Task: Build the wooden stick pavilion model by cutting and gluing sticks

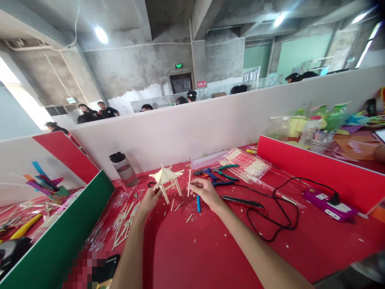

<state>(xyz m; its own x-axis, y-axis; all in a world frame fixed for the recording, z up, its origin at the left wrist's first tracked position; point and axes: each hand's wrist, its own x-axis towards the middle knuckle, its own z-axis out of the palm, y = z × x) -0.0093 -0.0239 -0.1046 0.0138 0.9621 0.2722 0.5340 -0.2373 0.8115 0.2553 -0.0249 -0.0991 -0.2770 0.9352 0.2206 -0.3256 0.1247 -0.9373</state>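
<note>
A small model pavilion (167,177) built of pale wooden sticks, with a peaked roof on several legs, is at the middle of the red table. My left hand (150,199) is closed at its left side, the fingertips partly hidden behind a leg and the roof edge. Just right of the model, my right hand (205,192) pinches a single wooden stick (189,178) nearly upright, apart from the model. A blue-handled tool (199,204) lies under that hand. Behind it rest a blue glue gun (210,173) and green-handled pliers (227,175).
A black utility knife (243,200) and looping black cable lie rightward, near a purple power strip (329,205). Packed sticks (245,163) are at the back; loose sticks (124,226) lie left. A water bottle (124,169) stands by the white partition (192,134). Red and green dividers flank the table.
</note>
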